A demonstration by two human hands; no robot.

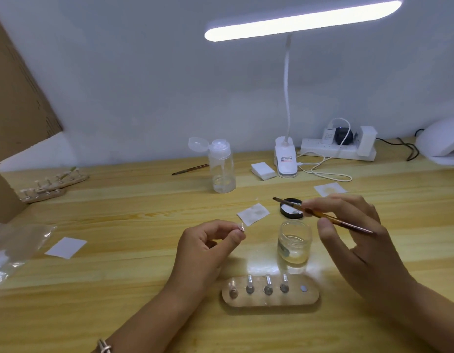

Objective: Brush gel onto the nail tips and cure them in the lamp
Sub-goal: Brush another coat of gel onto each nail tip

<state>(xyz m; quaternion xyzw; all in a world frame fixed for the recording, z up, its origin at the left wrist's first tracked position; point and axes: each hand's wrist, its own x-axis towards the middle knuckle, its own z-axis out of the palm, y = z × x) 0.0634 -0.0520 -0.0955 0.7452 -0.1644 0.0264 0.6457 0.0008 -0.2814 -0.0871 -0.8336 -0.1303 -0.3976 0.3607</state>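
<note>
My left hand [208,247] pinches a small clear nail tip [240,227] on its stand between thumb and forefinger, raised above the table. My right hand [353,240] grips a thin brown brush [322,215], bristle end pointing left over the black jar lid [290,209]. An open glass jar of clear gel [294,242] stands between my hands. In front of me lies an oval wooden holder [270,293] with several nail-tip stands in it and one free magnet spot at its right. The white curing lamp [442,143] sits at the far right edge.
A pump bottle [222,166] with its cap flipped open stands at the back, a second brush [190,169] beside it. Wipes [253,214] [66,247], a pad stack [263,171], a desk lamp clamp [285,160], a power strip [338,147], more holders [50,183] and a plastic bag [12,248] surround.
</note>
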